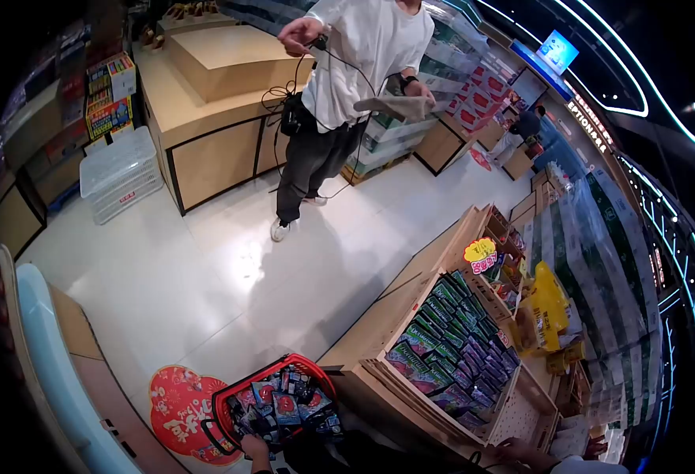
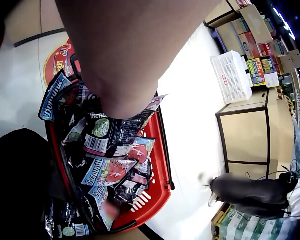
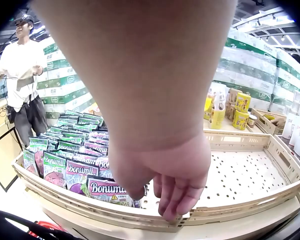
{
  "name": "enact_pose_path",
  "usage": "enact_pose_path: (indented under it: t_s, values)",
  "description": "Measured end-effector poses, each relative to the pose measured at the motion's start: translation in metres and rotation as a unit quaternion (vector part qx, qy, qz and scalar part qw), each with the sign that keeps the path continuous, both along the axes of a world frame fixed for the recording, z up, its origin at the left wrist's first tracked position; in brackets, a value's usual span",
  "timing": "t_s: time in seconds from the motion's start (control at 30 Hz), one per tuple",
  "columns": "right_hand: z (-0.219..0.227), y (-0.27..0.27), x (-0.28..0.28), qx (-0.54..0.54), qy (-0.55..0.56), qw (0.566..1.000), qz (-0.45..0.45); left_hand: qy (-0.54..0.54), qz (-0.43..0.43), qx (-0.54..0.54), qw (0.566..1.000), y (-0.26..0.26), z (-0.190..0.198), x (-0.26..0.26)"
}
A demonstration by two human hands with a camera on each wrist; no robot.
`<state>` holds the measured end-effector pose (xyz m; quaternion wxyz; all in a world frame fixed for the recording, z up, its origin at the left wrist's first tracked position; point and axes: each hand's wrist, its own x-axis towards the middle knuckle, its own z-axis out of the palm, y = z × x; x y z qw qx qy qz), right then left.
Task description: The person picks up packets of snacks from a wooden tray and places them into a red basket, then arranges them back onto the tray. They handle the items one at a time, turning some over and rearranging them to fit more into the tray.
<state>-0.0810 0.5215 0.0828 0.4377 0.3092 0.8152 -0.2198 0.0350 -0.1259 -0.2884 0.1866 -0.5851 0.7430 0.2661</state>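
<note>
A red shopping basket [image 1: 316, 363] holds many small dark and blue snack bags [image 1: 286, 404]. My left hand [image 1: 254, 447] is at the basket's near side, against the bags; its fingers are largely hidden in the left wrist view, so its grip cannot be told. My right hand [image 3: 165, 175] hangs over the front rim of a beige crate [image 3: 240, 165], fingers loosely bent and holding nothing visible. Its thumb is close to a purple-and-black bag [image 3: 106, 190] at the end of the rows of green and purple bags [image 3: 65, 145].
A person in a white shirt [image 1: 371, 63] stands across the aisle, holding cables and a grey object. White plastic crates [image 1: 122, 170] sit beside a wooden counter [image 1: 213, 154]. Yellow packages [image 3: 242, 102] stand behind the beige crate. A red floor sticker [image 1: 175, 411] lies beside the basket.
</note>
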Motion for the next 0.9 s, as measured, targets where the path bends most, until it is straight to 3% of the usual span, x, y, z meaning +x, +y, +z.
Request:
enact_pose_path:
  t_s: [0.07,0.13,0.17,0.3,0.37,0.4,0.53,0.7,0.77,0.83,0.9]
  values:
    - [-0.003,0.014,0.001,0.019,0.012,1.000,-0.003,0.009,-0.039,-0.013,0.999,0.004,-0.013,0.001]
    - [0.008,0.009,-0.011,0.048,0.004,0.999,0.007,0.006,-0.043,-0.004,0.999,0.006,-0.001,-0.003]
    - [0.013,0.003,-0.020,0.044,-0.003,0.999,0.011,-0.015,-0.029,-0.014,0.999,0.010,0.027,-0.014]
    - [0.034,-0.001,-0.035,-0.001,0.087,0.996,0.001,0.053,-0.128,-0.032,0.990,0.018,0.033,-0.002]
    - [0.032,0.007,-0.050,-0.021,0.108,0.994,0.018,0.082,-0.170,-0.089,0.978,0.027,0.062,0.003]
    - [0.037,0.003,-0.058,-0.044,0.126,0.990,0.041,0.162,-0.165,-0.128,0.964,0.032,0.063,0.013]
    - [0.048,-0.020,-0.101,-0.068,0.159,0.982,0.080,0.230,-0.163,-0.129,0.951,0.053,0.147,0.013]
    - [0.072,-0.096,-0.153,-0.206,0.258,0.932,0.150,0.246,-0.186,-0.078,0.948,0.092,0.258,0.027]
    - [0.076,-0.127,-0.170,-0.262,0.293,0.891,0.226,0.323,-0.198,-0.059,0.924,0.107,0.308,0.022]
    - [0.093,-0.175,-0.174,-0.240,0.327,0.837,0.367,0.324,-0.232,-0.048,0.916,0.121,0.350,0.013]
    - [0.122,-0.231,-0.162,-0.310,0.333,0.782,0.426,0.329,-0.273,-0.039,0.903,0.131,0.384,-0.002]
